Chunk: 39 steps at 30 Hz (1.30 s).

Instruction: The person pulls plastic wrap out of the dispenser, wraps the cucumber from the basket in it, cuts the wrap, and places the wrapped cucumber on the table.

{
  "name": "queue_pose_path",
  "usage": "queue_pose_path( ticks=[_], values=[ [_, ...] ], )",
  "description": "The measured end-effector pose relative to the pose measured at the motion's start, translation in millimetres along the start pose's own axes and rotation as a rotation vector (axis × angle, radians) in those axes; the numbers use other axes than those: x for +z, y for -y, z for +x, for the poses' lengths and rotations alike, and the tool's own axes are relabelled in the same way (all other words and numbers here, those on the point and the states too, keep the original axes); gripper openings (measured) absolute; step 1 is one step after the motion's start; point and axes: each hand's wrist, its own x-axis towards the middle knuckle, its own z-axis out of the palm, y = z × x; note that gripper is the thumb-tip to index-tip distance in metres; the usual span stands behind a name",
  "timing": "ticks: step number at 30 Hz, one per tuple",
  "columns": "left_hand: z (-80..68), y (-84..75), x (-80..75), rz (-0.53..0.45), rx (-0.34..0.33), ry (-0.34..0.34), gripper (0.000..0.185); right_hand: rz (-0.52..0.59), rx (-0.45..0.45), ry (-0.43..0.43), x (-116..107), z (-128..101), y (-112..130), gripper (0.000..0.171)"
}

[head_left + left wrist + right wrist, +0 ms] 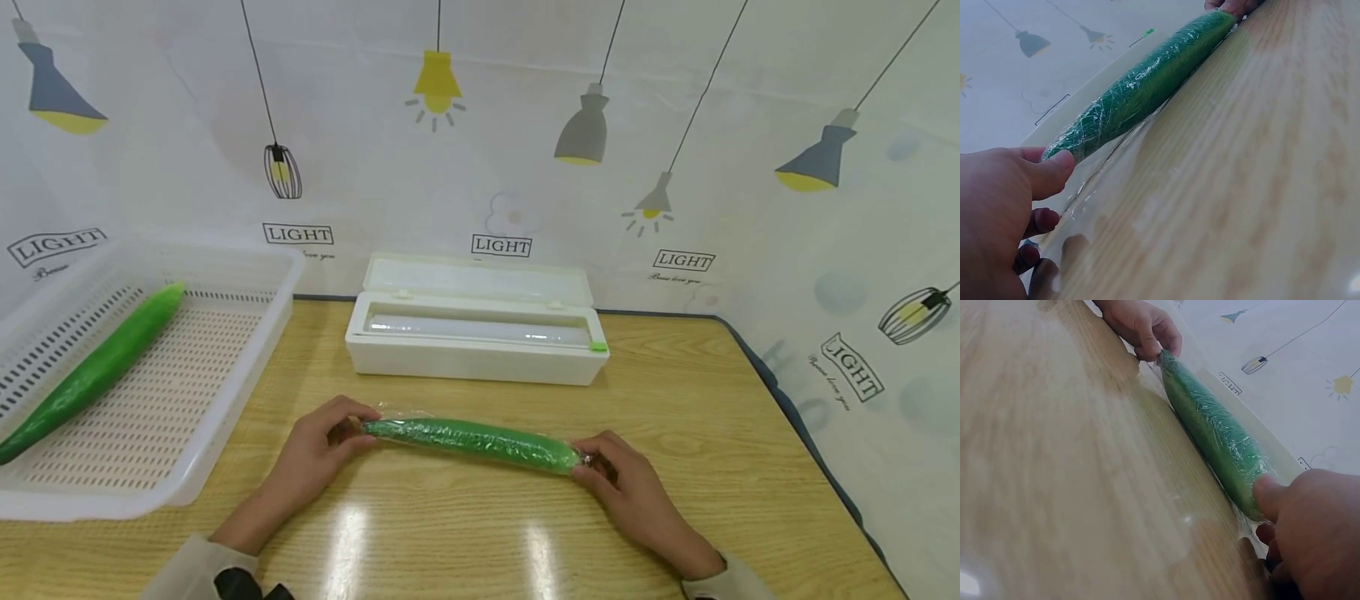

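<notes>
cucumber [472, 441] lies wrapped in film on table [675, 375], my left hand [318, 450] and right hand [626, 479] pinch its ends; sealing step, next probably twisting the film ends tight

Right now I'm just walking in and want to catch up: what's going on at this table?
A person holds a film-wrapped cucumber on the wooden table, the left hand pinching one end and the right hand the other. Behind it a white cling-film dispenser stands open. A second cucumber lies in the white basket at left.
</notes>
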Motion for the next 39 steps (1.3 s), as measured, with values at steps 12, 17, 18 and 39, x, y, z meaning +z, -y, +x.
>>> queue_pose_path(
  ticks=[12,17,18,39],
  values=[
    [-1.5,3.7,-0.4,0.009,-0.021,0.022,0.024,0.028,-0.020,-0.021,-0.1,0.6,1.1,0.020],
    [-1.7,2.6,-0.7,0.015,-0.014,0.025,0.023,0.043,-0.051,-0.029,-0.2,0.6,-0.5,0.039],
    [-1.8,2.2,-0.7,0.013,-0.014,0.026,0.022,0.041,-0.062,-0.032,0.0,0.7,-0.4,0.043],
    [-1.2,0.9,-1.8,-0.006,-0.058,0.051,0.016,0.069,-0.001,-0.052,-6.0,0.9,22.8,0.036]
  ],
)
